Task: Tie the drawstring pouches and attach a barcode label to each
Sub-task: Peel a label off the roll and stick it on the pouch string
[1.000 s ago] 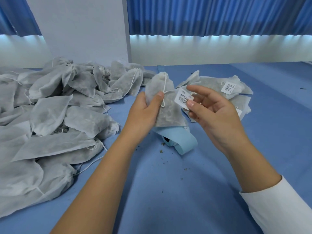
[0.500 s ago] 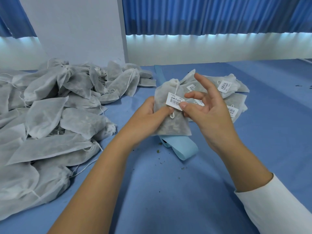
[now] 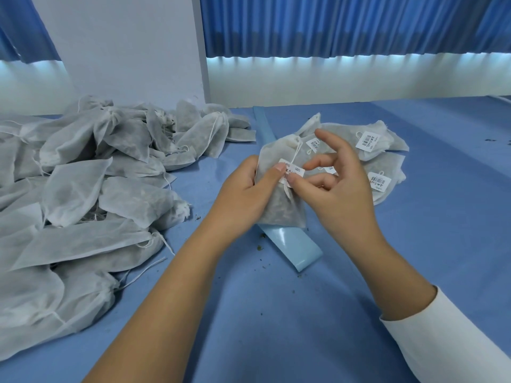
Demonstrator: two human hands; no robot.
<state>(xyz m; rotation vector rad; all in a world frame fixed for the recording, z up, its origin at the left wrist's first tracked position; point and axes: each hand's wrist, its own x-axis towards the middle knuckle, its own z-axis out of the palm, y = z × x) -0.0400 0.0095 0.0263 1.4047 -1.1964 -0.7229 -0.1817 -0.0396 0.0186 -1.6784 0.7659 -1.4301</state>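
Head view. Pouch is held up between both hands, long axis running away from the person, tied neck at the far end. Left hand grips the pouch's left flank, thumb on the barcode label. Right hand, just right of the pouch, presses its thumb on the label over the drawstring; other fingers fanned loose. Labelled pile lies right of the pouch, so the right hand is probably nearer for set-down.

Two hands; one strip; perhaps five labelled pouches
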